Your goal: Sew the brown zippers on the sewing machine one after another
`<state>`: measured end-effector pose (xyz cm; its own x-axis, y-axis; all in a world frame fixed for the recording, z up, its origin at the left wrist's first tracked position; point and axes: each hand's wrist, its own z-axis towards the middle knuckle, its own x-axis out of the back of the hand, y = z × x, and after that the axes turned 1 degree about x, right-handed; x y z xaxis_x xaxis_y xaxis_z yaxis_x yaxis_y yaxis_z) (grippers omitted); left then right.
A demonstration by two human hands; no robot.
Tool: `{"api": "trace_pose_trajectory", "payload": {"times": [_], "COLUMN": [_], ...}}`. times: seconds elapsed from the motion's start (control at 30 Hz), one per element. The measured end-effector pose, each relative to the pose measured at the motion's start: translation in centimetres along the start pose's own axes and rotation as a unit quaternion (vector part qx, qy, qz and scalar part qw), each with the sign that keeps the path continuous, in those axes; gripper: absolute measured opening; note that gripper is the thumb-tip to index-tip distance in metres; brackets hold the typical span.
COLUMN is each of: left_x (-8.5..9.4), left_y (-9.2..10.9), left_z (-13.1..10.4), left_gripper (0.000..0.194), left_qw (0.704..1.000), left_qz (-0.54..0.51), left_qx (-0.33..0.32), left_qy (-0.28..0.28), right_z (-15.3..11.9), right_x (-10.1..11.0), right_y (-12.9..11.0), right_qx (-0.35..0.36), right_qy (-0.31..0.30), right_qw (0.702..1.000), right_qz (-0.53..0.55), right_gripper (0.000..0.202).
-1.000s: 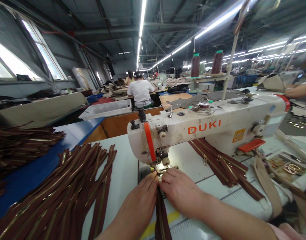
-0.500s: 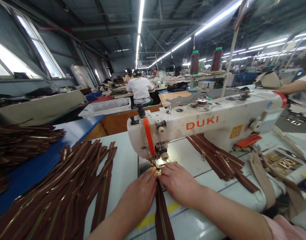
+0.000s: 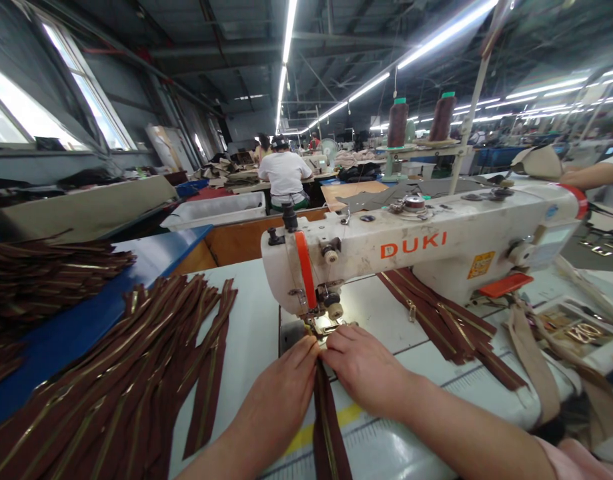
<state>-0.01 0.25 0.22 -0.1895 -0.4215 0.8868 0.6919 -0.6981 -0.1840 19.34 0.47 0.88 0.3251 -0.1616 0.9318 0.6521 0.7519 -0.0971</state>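
Both hands meet at the needle area of a white sewing machine (image 3: 356, 247). My left hand (image 3: 286, 380) is closed, its fingertips pinching the near end of a brown zipper (image 3: 329, 427) just in front of the presser foot (image 3: 326, 327). Close beside it, my right hand (image 3: 369, 367) is closed on the same zipper from the right. The zipper's tail, with gold teeth, hangs toward me between the wrists. The zipper end under the fingers is hidden. A heap of brown zippers (image 3: 131, 373) lies left of my left hand.
More brown zippers (image 3: 446, 320) lie behind the needle, under the machine arm. A blue table (image 3: 81, 340) at the left carries another zipper pile (image 3: 46, 280). A small parts tray (image 3: 579, 327) and beige straps (image 3: 533, 360) are at the right. Ahead sits a person in white (image 3: 285, 175).
The whole view has shifted slightly, so things appear a little further right. Both hands keep their place at the presser foot, still on the zipper.
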Motion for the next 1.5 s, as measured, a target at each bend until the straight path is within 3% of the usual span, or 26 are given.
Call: {"api": "trace_pose_trajectory", "payload": {"times": [0.33,0.63,0.77,0.9,1.07,1.37,1.5], "left_x": [0.4,-0.2,1.2,3.1,3.6,3.7,3.5], "left_y": [0.3,0.2,1.8,4.7,7.6,8.7,8.7], "left_z": [0.1,-0.2,-1.1,-3.3,-5.3,-3.9,-3.7], "left_gripper": [0.041,0.039,0.037,0.035,0.035,0.032,0.033], "left_qw": [1.0,1.0,1.0,0.998,0.994,0.997,0.997], "left_qz": [0.02,-0.011,-0.002,-0.018,-0.036,-0.038,-0.048], "left_qx": [-0.015,0.026,0.022,-0.027,-0.053,0.016,0.008], "left_qy": [0.009,-0.011,0.018,0.063,0.088,0.063,0.057], "right_z": [0.0,0.0,-0.7,-2.6,-4.9,-5.3,-5.2], "right_x": [0.3,0.2,0.8,1.5,1.8,1.1,1.0], "right_y": [-0.1,0.0,-0.7,-2.7,-5.1,-6.0,-6.2], "right_qx": [-0.002,-0.021,-0.048,-0.084,-0.132,-0.173,-0.171], "right_qy": [-0.004,-0.002,-0.006,0.002,0.042,0.099,0.111], "right_qw": [1.0,1.0,0.998,0.991,0.974,0.958,0.959], "right_qz": [-0.008,0.002,0.028,0.099,0.181,0.205,0.198], "right_gripper": [0.011,0.017,0.019,0.019,0.02,0.019,0.018]}}
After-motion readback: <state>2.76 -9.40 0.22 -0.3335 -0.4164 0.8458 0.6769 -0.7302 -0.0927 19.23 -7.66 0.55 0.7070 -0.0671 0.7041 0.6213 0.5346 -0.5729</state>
